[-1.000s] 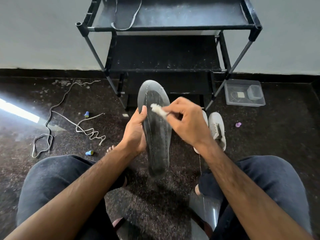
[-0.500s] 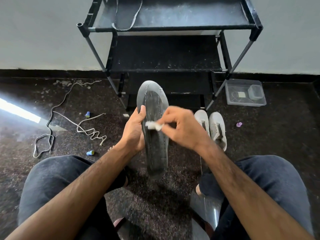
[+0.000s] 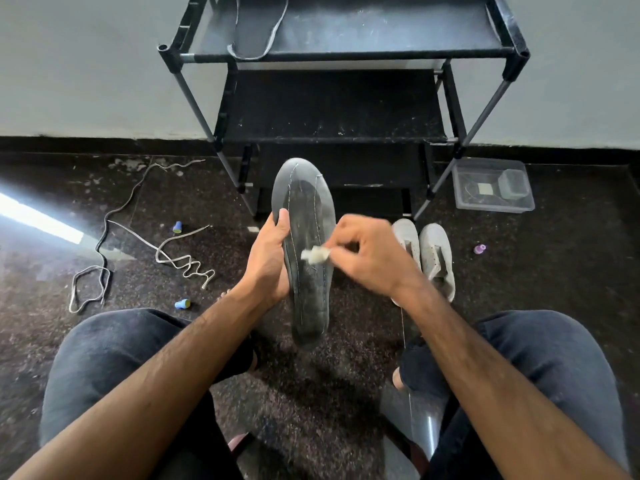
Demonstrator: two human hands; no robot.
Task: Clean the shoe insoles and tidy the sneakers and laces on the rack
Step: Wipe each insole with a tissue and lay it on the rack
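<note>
My left hand (image 3: 268, 263) closed around long dark grey foam insole (image 3: 306, 251), my right hand (image 3: 372, 259) pinching small white wipe (image 3: 314, 254) against its middle

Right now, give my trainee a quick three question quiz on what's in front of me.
1. True or false: the pair of white sneakers stands on the black metal shoe rack.
2. Which hand grips the dark grey stitched insole?
3. The right hand pinches: A) a small white wipe B) a lace C) a brush.

Key: 1 false, they are on the floor; 2 the left hand; 3 A.
</note>
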